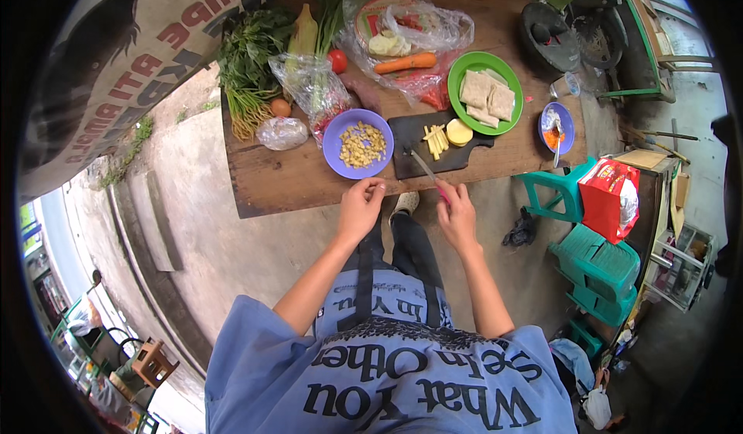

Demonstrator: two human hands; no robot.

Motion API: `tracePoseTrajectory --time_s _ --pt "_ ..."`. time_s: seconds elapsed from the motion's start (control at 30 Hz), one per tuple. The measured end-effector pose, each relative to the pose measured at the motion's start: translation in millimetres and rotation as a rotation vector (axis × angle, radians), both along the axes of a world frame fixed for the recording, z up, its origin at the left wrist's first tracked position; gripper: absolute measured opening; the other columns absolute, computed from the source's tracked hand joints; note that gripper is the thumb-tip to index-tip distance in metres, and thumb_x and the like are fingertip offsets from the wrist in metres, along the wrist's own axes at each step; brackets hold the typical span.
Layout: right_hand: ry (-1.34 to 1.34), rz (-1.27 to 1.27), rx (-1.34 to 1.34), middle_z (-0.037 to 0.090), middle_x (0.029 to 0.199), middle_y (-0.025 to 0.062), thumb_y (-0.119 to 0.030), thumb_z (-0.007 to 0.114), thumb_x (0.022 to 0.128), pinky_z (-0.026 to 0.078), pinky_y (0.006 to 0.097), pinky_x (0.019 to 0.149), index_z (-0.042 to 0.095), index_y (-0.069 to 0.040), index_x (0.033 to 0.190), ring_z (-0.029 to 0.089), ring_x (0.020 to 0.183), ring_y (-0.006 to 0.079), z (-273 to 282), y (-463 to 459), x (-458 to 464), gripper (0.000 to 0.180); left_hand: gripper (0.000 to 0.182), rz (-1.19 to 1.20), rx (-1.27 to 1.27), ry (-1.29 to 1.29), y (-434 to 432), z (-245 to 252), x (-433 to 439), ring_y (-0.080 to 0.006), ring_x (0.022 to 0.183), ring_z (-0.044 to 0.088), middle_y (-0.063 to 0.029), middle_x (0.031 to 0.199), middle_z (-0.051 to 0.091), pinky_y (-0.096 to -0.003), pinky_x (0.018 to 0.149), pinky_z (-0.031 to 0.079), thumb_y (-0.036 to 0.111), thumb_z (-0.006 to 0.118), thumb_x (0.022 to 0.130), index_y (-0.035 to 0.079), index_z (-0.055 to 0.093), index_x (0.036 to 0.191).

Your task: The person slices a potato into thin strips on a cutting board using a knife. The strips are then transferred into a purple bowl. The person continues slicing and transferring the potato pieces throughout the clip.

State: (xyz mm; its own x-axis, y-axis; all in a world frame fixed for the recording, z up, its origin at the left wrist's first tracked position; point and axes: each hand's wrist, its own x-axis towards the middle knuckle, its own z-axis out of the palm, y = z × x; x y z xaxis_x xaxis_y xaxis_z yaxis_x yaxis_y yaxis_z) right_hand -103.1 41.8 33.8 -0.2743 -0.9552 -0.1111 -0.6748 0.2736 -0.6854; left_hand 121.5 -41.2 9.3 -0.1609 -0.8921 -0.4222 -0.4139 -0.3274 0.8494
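My right hand (457,214) grips a knife (425,166) by its pink handle, the blade pointing over the front of a black cutting board (408,135). Pale yellow sticks (435,142) and round yellow slices (459,133) lie on that board. My left hand (361,205) is at the table's front edge, just below a purple bowl (332,150) of small yellowish cubes (363,145). Its thumb and fingertips are brought together; whether something small is between them I cannot tell. A green plate (514,79) with folded pale wrappers (489,98) stands behind the board.
Leafy greens (255,45), corn (306,31), a tomato (336,61), an egg (280,107) and a carrot (405,63) lie on the wooden table (278,184). A small purple bowl (571,129) holds a spoon. Green plastic stools (598,260) stand at the right, near a stone mortar (548,36).
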Motion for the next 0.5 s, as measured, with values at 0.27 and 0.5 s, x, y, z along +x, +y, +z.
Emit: tracePoseTrajectory --time_s 0.27,0.5 --pt "-0.093 -0.193 0.06 0.074 0.126 0.0188 -0.007 0.059 0.102 0.057 0.0448 0.094 0.068 -0.009 0.135 0.072 0.115 0.0395 -53.1 -9.4 8.3 0.034 0.085 -0.532 -0.079 -0.283 -13.4 -17.2 -48.4 -0.045 0.081 0.075 -0.0236 0.089 0.077 -0.0562 0.077 0.06 0.017 0.066 0.095 0.003 0.026 0.169" --pt "-0.248 -0.292 0.033 0.073 0.127 0.02 -0.007 0.06 0.101 0.055 0.0447 0.1 0.069 -0.007 0.133 0.071 0.118 0.0404 -70.2 -5.8 35.5 0.033 0.096 -0.632 -0.132 -0.422 -18.8 -26.3 -57.2 -0.0464 0.077 0.073 -0.0267 0.086 0.074 -0.0593 0.07 0.058 0.015 0.067 0.091 0.006 0.017 0.172"
